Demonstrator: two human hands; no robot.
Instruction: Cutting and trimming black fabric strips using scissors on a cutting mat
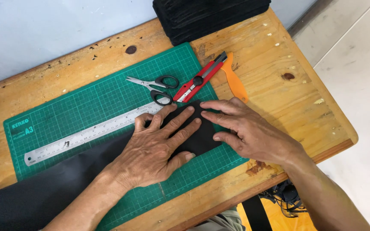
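Head view, fabric: black fabric piece (pixel 198 137) lies flat on the green cutting mat (pixel 86 111), near its right edge; a longer dark cloth (pixel 43 188) trails off to the lower left.
Left hand: left hand (pixel 155 149) spread, palm down, pressing the black piece flat.
Right hand: right hand (pixel 249 132) flat, fingers extended, fingertips on the piece's right edge, close to the left fingers.
Ruler: steel ruler (pixel 86 134) lies diagonally on the mat, just above the left hand.
Tools: scissors (pixel 157 87) closed; red utility knife (pixel 200 78) beside them; orange scraper (pixel 235 79) on the wooden table (pixel 279 55).
Back edge: stack of black material (pixel 206 15).
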